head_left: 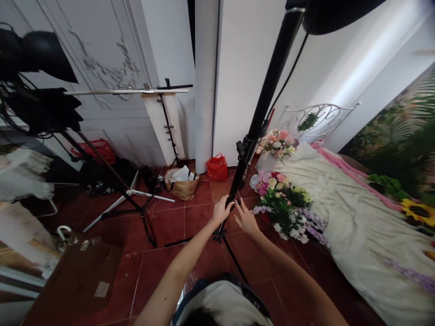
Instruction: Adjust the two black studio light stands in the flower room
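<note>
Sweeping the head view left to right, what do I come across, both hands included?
Black lamp head → tan bag → left hand at the black pole → right hand → white flowers → sunflower.

Two hands (222, 210) (248, 220) — two red bags (217, 169) (95, 151), one tan bag (184, 189), one headboard (322, 106).

On my feed, dark red tiles (197, 213) with pale joints cover the floor. Far left, a white panelled wall (102, 40) carries raised scrollwork (127, 68). To the right I see a cream-covered bed (340, 203), its white metal headboard (335, 107), a leafy mural (390, 131) and bright light (353, 59) streaking a pale wall (241, 90).
</note>
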A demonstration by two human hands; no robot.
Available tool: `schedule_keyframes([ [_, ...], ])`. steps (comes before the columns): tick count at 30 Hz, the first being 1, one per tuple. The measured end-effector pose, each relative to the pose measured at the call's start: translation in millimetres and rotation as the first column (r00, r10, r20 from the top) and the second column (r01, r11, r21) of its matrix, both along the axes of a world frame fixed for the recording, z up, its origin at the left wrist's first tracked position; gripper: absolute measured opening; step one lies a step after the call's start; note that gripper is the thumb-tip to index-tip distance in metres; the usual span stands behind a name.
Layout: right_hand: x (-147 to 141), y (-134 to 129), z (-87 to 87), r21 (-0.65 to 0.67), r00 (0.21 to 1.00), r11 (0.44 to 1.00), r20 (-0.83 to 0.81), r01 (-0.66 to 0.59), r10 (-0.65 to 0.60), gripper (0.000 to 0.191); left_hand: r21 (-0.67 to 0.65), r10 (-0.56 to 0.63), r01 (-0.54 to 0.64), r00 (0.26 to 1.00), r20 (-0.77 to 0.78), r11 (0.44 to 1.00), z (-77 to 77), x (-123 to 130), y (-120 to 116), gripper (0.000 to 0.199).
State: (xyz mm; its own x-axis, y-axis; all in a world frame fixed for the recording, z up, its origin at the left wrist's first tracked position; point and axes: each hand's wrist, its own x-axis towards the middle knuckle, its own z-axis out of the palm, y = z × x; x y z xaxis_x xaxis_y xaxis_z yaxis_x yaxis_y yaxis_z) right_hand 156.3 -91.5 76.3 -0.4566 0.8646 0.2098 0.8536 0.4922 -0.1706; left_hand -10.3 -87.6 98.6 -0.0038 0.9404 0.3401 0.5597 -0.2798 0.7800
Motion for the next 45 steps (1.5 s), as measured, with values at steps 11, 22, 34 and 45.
schedule_keyframes([
  [11, -19.8, 44.0, 193.0, 0.170, 0.619, 0.985, -0.777, 0.035, 0.112, 0.056, 0.027, -0.006, 0.006, 1.000, -0.002, 1.000, -8.2, 0.3, 5.4, 0.038],
  [22, -54.0, 61.6, 246.7, 0.215, 0.759, 0.925, -0.642, 0.314, -0.108, 0.055, 0.001, -0.086, 0.086, 0.993, 0.085, 0.996, -7.0, -0.3, 5.2, 0.040],
  [34, -45.9, 49.7, 136.7, -0.040, 0.859, 0.980, -0.475, 0.195, -0.191, 0.046, -0.097, -0.042, 0.052, 0.994, 0.101, 0.994, -25.3, 6.6, 23.2, 0.036],
  [45, -59.3, 32.2, 51.8, -0.075, 0.866, 0.923, -0.324, 0.378, -0.381, 0.036, -0.073, 0.010, -0.001, 0.992, 0.123, 0.997, -48.5, 8.3, 26.5, 0.022],
])
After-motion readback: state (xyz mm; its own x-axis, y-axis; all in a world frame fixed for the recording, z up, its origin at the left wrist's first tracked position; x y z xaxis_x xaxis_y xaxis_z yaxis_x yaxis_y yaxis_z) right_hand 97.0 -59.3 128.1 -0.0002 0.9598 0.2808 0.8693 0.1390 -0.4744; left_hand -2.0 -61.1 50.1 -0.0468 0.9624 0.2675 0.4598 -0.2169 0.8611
